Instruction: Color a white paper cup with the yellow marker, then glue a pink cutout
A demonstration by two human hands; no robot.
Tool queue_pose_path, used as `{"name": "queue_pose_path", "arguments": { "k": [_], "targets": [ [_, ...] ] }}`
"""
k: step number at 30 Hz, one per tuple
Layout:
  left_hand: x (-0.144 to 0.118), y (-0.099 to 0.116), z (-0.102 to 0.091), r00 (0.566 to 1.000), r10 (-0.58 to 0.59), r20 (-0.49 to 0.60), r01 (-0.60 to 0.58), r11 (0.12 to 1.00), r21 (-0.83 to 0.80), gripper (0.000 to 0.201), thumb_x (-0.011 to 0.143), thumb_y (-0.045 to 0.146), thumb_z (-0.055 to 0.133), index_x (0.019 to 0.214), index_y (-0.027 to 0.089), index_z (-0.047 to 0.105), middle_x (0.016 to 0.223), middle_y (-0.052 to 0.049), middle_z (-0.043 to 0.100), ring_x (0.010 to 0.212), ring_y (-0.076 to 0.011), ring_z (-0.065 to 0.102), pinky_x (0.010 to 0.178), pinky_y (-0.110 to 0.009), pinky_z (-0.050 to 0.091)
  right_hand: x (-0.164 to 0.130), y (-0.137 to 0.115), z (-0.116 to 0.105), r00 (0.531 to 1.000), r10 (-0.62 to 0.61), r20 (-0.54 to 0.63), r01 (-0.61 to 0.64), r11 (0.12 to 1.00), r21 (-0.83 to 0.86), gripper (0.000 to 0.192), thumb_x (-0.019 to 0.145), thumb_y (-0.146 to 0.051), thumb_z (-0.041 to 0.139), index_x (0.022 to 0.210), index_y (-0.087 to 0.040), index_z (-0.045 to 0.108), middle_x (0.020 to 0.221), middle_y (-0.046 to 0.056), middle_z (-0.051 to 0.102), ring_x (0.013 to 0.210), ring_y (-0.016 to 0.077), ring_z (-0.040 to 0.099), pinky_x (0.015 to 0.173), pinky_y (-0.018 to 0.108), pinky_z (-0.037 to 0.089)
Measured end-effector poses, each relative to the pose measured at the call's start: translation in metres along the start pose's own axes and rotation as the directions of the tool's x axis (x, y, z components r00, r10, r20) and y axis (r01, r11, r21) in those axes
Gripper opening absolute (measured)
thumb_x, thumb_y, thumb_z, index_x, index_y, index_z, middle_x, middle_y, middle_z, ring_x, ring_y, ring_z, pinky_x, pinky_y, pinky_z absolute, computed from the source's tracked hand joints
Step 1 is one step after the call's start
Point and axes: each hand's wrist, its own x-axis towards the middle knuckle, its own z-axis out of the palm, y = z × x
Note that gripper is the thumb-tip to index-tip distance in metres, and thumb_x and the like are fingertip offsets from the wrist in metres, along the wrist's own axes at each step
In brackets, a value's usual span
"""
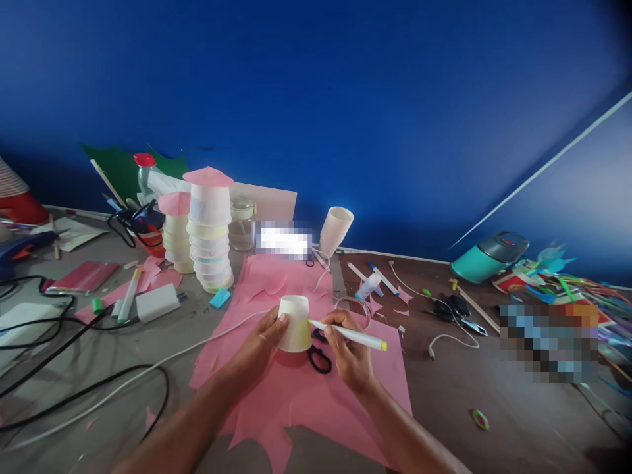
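Observation:
My left hand [270, 336] grips a white paper cup [292, 329] from its left side, the cup upside down with its wide rim low. Yellow colouring shows on the cup's right side. Between the fingers of my right hand [349, 349] is a white marker [363, 338] with a yellow end, its tip touching the cup. Just beside the cup, black-handled scissors [320, 360] lie on pink paper [316, 408], their blades hidden. A roll of tape [354, 309] sits behind my right hand.
Towers of stacked paper cups [210, 247] with pink paper tops stand back left. A tilted stack of cups [336, 230] leans near the wall. A white cable [197, 343] crosses the table from the left. Keys [457, 306] and a teal bottle [486, 257] lie right.

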Motion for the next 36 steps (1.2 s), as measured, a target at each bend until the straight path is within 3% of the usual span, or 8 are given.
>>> {"name": "queue_pose_path", "arguments": {
  "k": [5, 9, 12, 23, 26, 30, 36],
  "targets": [
    [0.0008, -0.0013, -0.0017, 0.999, 0.008, 0.032, -0.008, 1.000, 0.022, 0.036, 0.096, 0.045, 0.056, 0.117, 0.017, 0.064, 0.108, -0.008, 0.069, 0.093, -0.0222, 0.059, 0.083, -0.033, 0.045, -0.0002, 0.0003, 0.0009, 0.999, 0.029, 0.027, -0.029, 1.000, 0.008, 0.021, 0.096, -0.041, 0.052, 0.088, -0.023, 0.061, 0.068, -0.002, 0.057, 0.054, 0.0134, 0.049, 0.049, 0.025, 0.041],
    [0.0018, -0.0039, -0.0041, 0.999, 0.016, 0.041, -0.017, 0.999, 0.034, 0.037, 0.096, 0.044, 0.056, 0.121, 0.018, 0.063, 0.109, -0.007, 0.069, 0.095, -0.0218, 0.058, 0.084, -0.032, 0.044, -0.0009, 0.0020, 0.0014, 0.999, 0.045, -0.023, -0.044, 0.999, 0.028, 0.023, 0.095, -0.044, 0.054, 0.088, -0.023, 0.061, 0.073, 0.001, 0.059, 0.059, 0.0148, 0.053, 0.053, 0.027, 0.045],
    [0.0021, -0.0045, -0.0044, 0.999, 0.015, 0.051, -0.016, 0.999, 0.037, 0.038, 0.096, 0.045, 0.056, 0.122, 0.018, 0.064, 0.110, -0.008, 0.069, 0.094, -0.0220, 0.059, 0.083, -0.032, 0.044, -0.0012, 0.0020, 0.0015, 0.999, 0.050, 0.019, -0.050, 0.997, 0.050, 0.021, 0.096, -0.043, 0.053, 0.089, -0.024, 0.061, 0.071, -0.001, 0.059, 0.056, 0.0142, 0.051, 0.050, 0.026, 0.043],
    [0.0028, -0.0046, -0.0049, 0.998, 0.026, 0.060, -0.028, 0.999, 0.031, 0.038, 0.096, 0.046, 0.055, 0.121, 0.019, 0.065, 0.106, -0.007, 0.069, 0.089, -0.0210, 0.057, 0.081, -0.032, 0.044, -0.0004, -0.0013, 0.0011, 0.998, 0.057, 0.004, -0.058, 0.998, 0.023, 0.023, 0.094, -0.044, 0.054, 0.086, -0.024, 0.061, 0.070, 0.000, 0.059, 0.057, 0.0146, 0.052, 0.051, 0.027, 0.043],
    [0.0033, -0.0050, -0.0045, 0.999, 0.028, 0.047, -0.030, 0.999, 0.030, 0.037, 0.096, 0.045, 0.056, 0.120, 0.018, 0.065, 0.102, -0.006, 0.069, 0.089, -0.0196, 0.057, 0.081, -0.031, 0.043, -0.0009, -0.0008, 0.0013, 0.998, 0.063, -0.010, -0.062, 0.998, 0.025, 0.024, 0.094, -0.045, 0.055, 0.085, -0.023, 0.061, 0.070, -0.001, 0.058, 0.057, 0.0143, 0.052, 0.051, 0.027, 0.044],
    [0.0034, -0.0061, -0.0045, 1.000, 0.017, 0.024, -0.017, 1.000, -0.009, 0.035, 0.094, 0.046, 0.058, 0.113, 0.018, 0.067, 0.092, -0.004, 0.067, 0.082, -0.0182, 0.056, 0.076, -0.030, 0.043, -0.0029, 0.0005, 0.0018, 0.995, 0.049, 0.081, -0.053, 0.997, 0.047, 0.028, 0.096, -0.047, 0.052, 0.086, -0.022, 0.061, 0.065, -0.002, 0.054, 0.053, 0.0131, 0.048, 0.048, 0.026, 0.040],
    [0.0012, -0.0018, -0.0012, 1.000, 0.008, 0.006, -0.008, 1.000, -0.011, 0.030, 0.094, 0.045, 0.059, 0.104, 0.018, 0.066, 0.091, -0.004, 0.066, 0.082, -0.0179, 0.055, 0.075, -0.029, 0.043, -0.0035, 0.0004, 0.0014, 0.997, 0.041, 0.058, -0.044, 0.998, 0.048, 0.027, 0.095, -0.046, 0.053, 0.085, -0.022, 0.060, 0.068, 0.000, 0.058, 0.054, 0.0136, 0.050, 0.049, 0.027, 0.041]
  ]
}}
